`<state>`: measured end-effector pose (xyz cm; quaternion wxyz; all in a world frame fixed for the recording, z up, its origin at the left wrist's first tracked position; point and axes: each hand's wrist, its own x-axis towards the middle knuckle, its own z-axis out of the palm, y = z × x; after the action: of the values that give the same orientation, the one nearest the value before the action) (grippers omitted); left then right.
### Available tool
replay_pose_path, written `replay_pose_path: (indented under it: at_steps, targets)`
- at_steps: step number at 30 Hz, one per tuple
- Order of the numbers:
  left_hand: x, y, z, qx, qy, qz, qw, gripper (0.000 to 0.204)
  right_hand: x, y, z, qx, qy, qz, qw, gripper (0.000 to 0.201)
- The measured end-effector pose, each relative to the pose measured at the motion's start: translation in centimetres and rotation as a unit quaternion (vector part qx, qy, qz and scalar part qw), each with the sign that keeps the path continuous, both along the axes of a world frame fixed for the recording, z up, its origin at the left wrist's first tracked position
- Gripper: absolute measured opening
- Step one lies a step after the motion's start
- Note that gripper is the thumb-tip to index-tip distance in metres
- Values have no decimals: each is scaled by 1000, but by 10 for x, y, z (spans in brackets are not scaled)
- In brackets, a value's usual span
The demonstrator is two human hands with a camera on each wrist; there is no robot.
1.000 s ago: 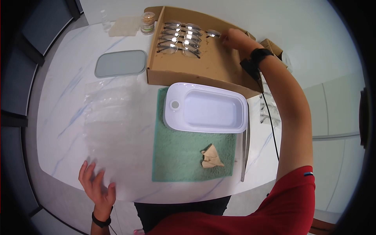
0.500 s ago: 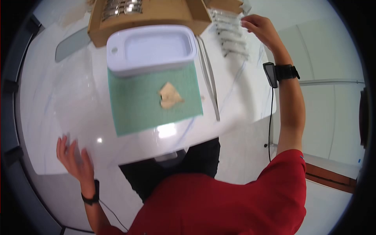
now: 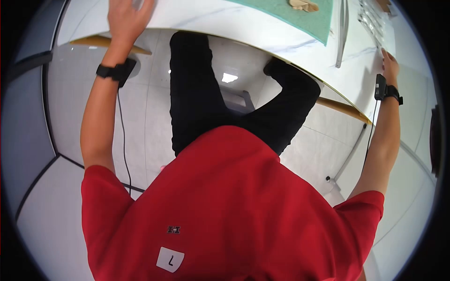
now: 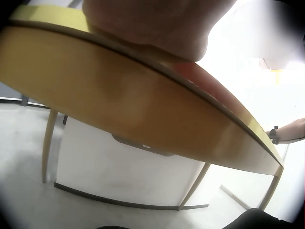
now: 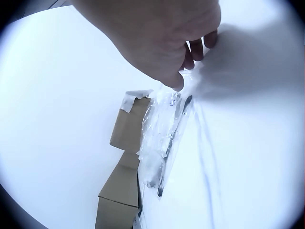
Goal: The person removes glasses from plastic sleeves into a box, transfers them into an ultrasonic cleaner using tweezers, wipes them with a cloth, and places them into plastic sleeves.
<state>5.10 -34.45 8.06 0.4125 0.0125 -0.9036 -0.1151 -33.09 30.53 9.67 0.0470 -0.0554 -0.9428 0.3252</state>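
At the top left of the head view, my left hand is over the table's near edge, thumb apart from the fingers, with nothing seen in it. The left wrist view shows only its blurred underside above the table edge. My right hand is at the table's right side, at the near end of clear plastic bags holding glasses. In the right wrist view, that hand's thumb and loosely bent fingers are at the end of the clear bag; whether they pinch it is unclear.
A green towel with a crumpled beige cloth lies at the top. Right of it is a long grey strip. An open cardboard box stands beside the bags. Cables hang from both wrists.
The head view has tilted down toward the body, leaving the white basin and tray of glasses out of view. My right hand has come from the tray to the bags' near end.
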Motion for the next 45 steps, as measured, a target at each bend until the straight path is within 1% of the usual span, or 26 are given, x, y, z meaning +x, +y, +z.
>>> replay_pose_path:
  at_steps: [1, 2, 6, 11, 13, 15, 17, 19, 21, 23, 25, 26, 27, 29, 31, 33, 34, 35, 36, 37, 38, 39, 41, 42, 44, 45]
  targets:
    - [1, -2, 0, -2, 9, 0, 1000, 18, -9, 10, -6, 38, 7, -4, 999, 51]
    - [5, -13, 0, 3, 15, -1, 1000, 18, -15, 7, -2, 31, 1, -22, 999, 47]
    - [5, -17, 1, -3, 20, -6, 1000, 17, -10, 0, -3, -25, -12, -40, 999, 44]
    - [4, -17, 5, 17, 22, -22, 999, 16, -14, 7, -8, -20, -14, -13, 1000, 40]
    - [3, -16, 5, 16, 26, -21, 999, 16, -9, 6, -10, -94, 14, -21, 995, 38]
    - [0, -15, 5, 14, 31, -23, 999, 16, -16, 19, -9, -91, -29, -3, 995, 36]
    - [-7, -12, -3, 20, 29, -24, 999, 17, -19, 29, -13, -116, -31, -7, 993, 36]
    - [-12, -10, -11, 22, 24, -21, 999, 17, -1, 16, -4, -128, -14, 12, 992, 36]
    - [-24, -8, -19, 36, -3, -34, 999, 18, -15, 32, -9, -91, -2, 34, 995, 36]
    - [-30, -6, -30, 42, -7, -43, 998, 19, -8, 27, 1, -99, 0, 28, 995, 31]
    - [-38, -2, -43, 76, 4, -36, 996, 20, -3, 31, 12, -134, 40, 77, 987, 28]
    - [-40, 2, -46, 96, 3, -35, 995, 22, 4, 25, 25, -109, 72, 88, 988, 26]
    - [-42, 17, -42, 115, 11, -53, 992, 22, 17, 16, 40, -102, 84, 78, 988, 26]
    - [-47, 47, -46, 79, 50, -92, 991, 20, 47, -7, 69, -35, 137, 74, 987, 29]
    - [-45, 97, -28, 148, 56, -164, 974, 20, 70, -20, 91, -15, 191, 64, 979, 26]
    - [-37, 151, -25, 288, -13, -258, 922, 25, 100, -34, 110, 61, 219, 90, 970, 23]
    - [-28, 170, -19, 355, -97, -288, 884, 29, 115, -38, 117, 33, 210, 116, 970, 23]
    - [-24, 187, -14, 415, -181, -319, 833, 33, 141, -58, 130, 52, 202, 123, 970, 20]
    - [-25, 205, -22, 516, -189, -341, 763, 40, 162, -74, 136, 36, 218, 150, 964, 14]
    - [-24, 223, -29, 607, -198, -359, 681, 46, 183, -88, 145, -7, 198, 183, 963, 11]
    - [-23, 234, -27, 683, -228, -371, 587, 54, 204, -103, 150, -36, 192, 209, 958, 8]
    - [-24, 245, -29, 755, -219, -380, 487, 57, 220, -118, 155, -56, 169, 216, 960, 6]
    - [-28, 261, -32, 824, -203, -397, 350, 64, 242, -134, 147, -152, 123, 234, 952, 4]
    - [-31, 268, -33, 821, -203, -406, 346, 64, 250, -141, 141, -173, 108, 244, 948, 4]
    - [-33, 274, -30, 840, -199, -440, 250, 69, 262, -153, 133, -171, 66, 259, 948, 5]
    - [-33, 275, -29, 839, -200, -441, 248, 69, 265, -156, 128, -187, 47, 265, 945, 6]
